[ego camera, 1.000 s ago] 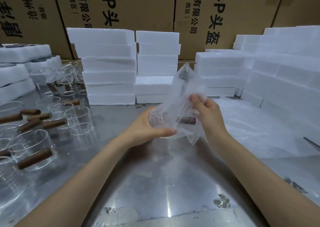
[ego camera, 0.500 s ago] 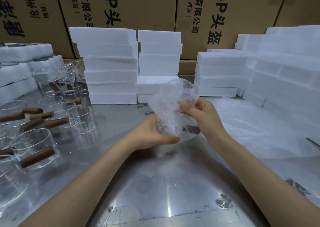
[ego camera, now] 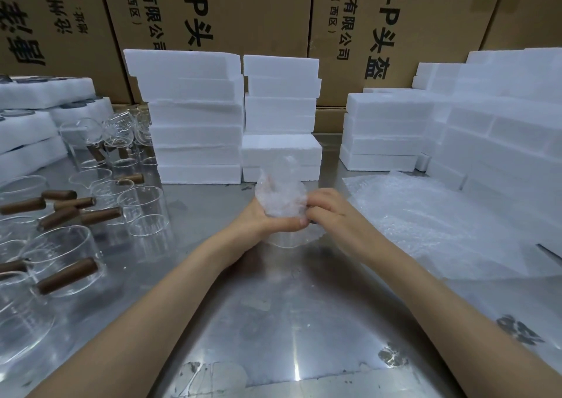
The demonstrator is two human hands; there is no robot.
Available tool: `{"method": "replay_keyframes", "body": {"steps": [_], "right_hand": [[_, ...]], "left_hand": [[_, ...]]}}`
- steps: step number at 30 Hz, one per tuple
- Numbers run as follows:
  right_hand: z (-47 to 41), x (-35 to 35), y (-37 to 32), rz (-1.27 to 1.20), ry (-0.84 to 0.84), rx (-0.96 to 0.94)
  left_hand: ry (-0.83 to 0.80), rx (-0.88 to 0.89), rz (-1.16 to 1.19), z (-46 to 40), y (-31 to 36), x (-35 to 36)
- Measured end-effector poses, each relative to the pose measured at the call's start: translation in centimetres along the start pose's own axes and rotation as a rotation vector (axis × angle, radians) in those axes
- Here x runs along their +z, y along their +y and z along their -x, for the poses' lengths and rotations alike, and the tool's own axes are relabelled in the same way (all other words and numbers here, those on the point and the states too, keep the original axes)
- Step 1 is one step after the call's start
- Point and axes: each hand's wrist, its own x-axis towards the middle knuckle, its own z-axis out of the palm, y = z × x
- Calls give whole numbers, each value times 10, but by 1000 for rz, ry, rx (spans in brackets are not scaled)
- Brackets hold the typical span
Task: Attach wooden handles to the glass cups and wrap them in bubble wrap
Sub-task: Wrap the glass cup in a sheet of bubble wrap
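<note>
**Wrap closing up: loose flap now folded down onto the cup**

Left edge: clear glass cups with brown wooden handles sit on the steel tabletop, handles already on, none wrapped. More bare glass cups stand behind them, in front of stacked white foam blocks.

Centre: left hand cups the bubble-wrapped glass cup from below, fingers curled round it, just above the tabletop. A second ago the wrap stood up as a tall loose flap and the dark handle showed through; now the flap is down, the bundle is compact and lower, and the handle is hidden.

Right hand has moved from holding the flap up to pinching the wrap against the bundle's right side, fingers curled.

Far right: flat sheets of clear bubble wrap lie ready.

Read: this cup's wrap is nearly finished, probably a last tuck. Many cups remain.
</note>
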Motion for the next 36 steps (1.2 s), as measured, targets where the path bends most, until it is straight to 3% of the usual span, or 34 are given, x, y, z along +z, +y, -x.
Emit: {"method": "replay_keyframes", "body": {"steps": [2, 7, 9, 13, 15, 23, 28, 32, 36], "right_hand": [[-1, 3, 4, 145, 15, 20], [-1, 6, 7, 209, 64, -32], [-2, 8, 9, 303, 103, -97], [3, 7, 3, 186, 327, -148], [5, 6, 0, 195, 358, -183], [5, 6, -5, 387, 168, -69], [1, 11, -4, 668, 40, -136], [0, 13, 1, 768, 59, -163], [2, 15, 2, 720, 113, -186]], "left_hand": [[19, -21, 30, 0, 0, -1], [33, -61, 20, 2, 2, -1], [50, -53, -43, 3, 5, -1], [173, -16, -253, 0, 7, -1], [185, 15, -352, -1, 5, -2], [91, 203, -905, 5, 8, -7], [239, 374, -914, 16, 24, -1], [220, 466, -1024, 18, 28, -1], [171, 446, -1196, 16, 23, -2]]}}
